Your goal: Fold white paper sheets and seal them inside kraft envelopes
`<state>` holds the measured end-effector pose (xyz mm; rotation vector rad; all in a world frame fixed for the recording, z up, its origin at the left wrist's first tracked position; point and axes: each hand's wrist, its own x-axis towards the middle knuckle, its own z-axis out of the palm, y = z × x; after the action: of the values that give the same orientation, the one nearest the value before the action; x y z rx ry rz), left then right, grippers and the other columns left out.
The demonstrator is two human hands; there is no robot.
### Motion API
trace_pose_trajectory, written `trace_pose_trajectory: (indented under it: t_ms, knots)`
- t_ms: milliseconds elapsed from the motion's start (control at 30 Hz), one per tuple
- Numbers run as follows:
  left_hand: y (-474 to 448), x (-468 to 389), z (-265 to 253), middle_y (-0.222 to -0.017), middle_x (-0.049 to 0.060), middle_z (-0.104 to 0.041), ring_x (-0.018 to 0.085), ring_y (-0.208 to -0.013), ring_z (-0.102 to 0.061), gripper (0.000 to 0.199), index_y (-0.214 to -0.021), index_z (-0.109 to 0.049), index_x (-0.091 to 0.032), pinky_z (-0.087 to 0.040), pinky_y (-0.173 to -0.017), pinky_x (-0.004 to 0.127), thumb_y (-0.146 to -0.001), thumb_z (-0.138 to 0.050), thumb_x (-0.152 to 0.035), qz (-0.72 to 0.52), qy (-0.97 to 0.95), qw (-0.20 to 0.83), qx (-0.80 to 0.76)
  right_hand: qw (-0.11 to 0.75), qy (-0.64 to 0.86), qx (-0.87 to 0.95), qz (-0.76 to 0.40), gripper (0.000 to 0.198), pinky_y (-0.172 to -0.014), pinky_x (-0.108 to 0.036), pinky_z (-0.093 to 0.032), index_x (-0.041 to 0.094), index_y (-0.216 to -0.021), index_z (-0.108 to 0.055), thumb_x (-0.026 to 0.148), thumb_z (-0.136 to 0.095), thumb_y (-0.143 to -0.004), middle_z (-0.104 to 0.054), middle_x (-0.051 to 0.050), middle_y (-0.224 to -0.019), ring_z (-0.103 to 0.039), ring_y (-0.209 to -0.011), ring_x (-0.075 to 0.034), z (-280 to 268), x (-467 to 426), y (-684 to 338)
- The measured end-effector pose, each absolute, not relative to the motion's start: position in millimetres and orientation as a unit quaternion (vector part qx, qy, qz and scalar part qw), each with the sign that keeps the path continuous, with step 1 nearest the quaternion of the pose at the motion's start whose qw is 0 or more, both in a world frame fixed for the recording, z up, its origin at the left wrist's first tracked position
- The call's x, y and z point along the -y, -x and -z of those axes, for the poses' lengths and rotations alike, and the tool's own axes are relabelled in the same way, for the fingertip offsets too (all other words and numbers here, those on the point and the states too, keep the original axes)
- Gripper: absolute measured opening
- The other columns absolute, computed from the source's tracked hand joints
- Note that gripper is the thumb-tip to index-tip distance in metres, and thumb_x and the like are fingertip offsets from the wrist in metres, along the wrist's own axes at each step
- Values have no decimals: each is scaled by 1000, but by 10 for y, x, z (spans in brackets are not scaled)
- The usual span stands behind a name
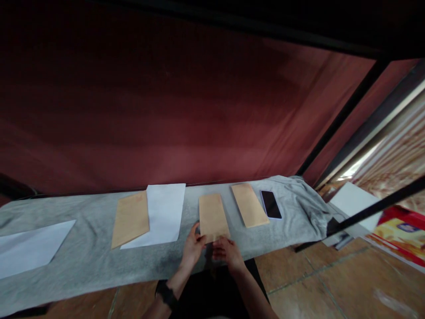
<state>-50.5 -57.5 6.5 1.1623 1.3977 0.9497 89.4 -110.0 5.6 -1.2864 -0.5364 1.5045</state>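
A brown paper envelope [213,215] lies on the grey cloth right in front of me. My left hand [193,245] grips its lower left corner between thumb and fingers. At the envelope's near edge, my right hand [229,253] has its fingers curled and touching the paper; motion blurs them slightly. Just to the right lies a second brown envelope [249,204], with a dark-screened phone [271,204] beside it. On the left, another brown envelope [131,218] partly overlaps a white sheet of paper [168,212].
The grey cloth [83,261] covers a long narrow surface against a dark red panel [166,110]. At far left lies another white sheet [33,246]. A black metal bar [381,206] crosses the right side, and a red and yellow box [401,235] sits beyond it near the tiled floor.
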Motion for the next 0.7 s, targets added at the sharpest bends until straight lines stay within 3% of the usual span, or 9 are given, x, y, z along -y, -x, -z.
trace_pose_trajectory:
  t_ms: [100, 167, 233, 333, 467, 567, 700]
  knots:
    - [593, 597, -86, -60, -6, -62, 17, -52, -63, 75, -148, -34, -10, -47, -53, 26, -80, -62, -26, -332, -547, 453, -621, 460, 621, 374, -513, 51, -59, -33, -58, 17, -75, -69, 59, -45, -93, -72, -8, -74, -67, -58, -19, -57, 1147, -935]
    - [615, 629, -121, -64, -4, -65, 18, -57, -66, 71, -150, -31, -9, -48, -57, 27, -84, -56, -22, -284, -593, 409, -633, 447, 639, 517, -355, 46, -80, -38, -59, 18, -93, -73, 47, -38, -99, -75, -11, -95, -72, -85, -23, -58, 1179, -973]
    - [630, 679, -154, -72, 1, -70, 21, -64, -69, 66, -149, -34, -11, -50, -61, 29, -87, -54, -21, -221, -642, 344, -648, 404, 614, 647, -200, 37, -103, -43, -50, 20, -118, -70, 36, -40, -101, -71, -11, -122, -65, -116, -25, -44, 1214, -1017]
    - [652, 747, -176, -92, 9, -74, 25, -81, -71, 47, -139, -51, -16, -53, -72, 35, -92, -50, -23, -153, -720, 192, -649, 312, 570, 758, -57, 42, -116, -45, -38, 22, -142, -54, 30, -46, -101, -57, -9, -144, -52, -134, -24, 5, 1266, -1074]
    - [582, 644, -131, -118, 10, -70, 25, -109, -65, 37, -129, -61, -20, -50, -94, 41, -100, -39, -28, -183, -815, 37, -548, 258, 555, 791, 8, 51, -118, -45, -35, 19, -150, -41, 34, -48, -102, -50, -9, -150, -48, -138, -23, 62, 1312, -1106]
    - [420, 385, -34, -146, 7, -55, 23, -137, -47, 42, -139, -54, -22, -38, -113, 44, -100, -38, -29, -181, -877, 17, -445, 257, 554, 792, 11, 52, -117, -47, -36, 18, -150, -41, 35, -49, -102, -52, -9, -149, -47, -139, -24, 70, 1319, -1102]
    - [203, -46, 116, -156, 7, -43, 22, -146, -35, 51, -149, -41, -21, -28, -120, 44, -100, -36, -33, -129, -900, 23, -415, 269, 561, 783, 4, 49, -117, -46, -38, 20, -149, -43, 30, -48, -102, -58, -8, -144, -49, -137, -23, 39, 1315, -1084]
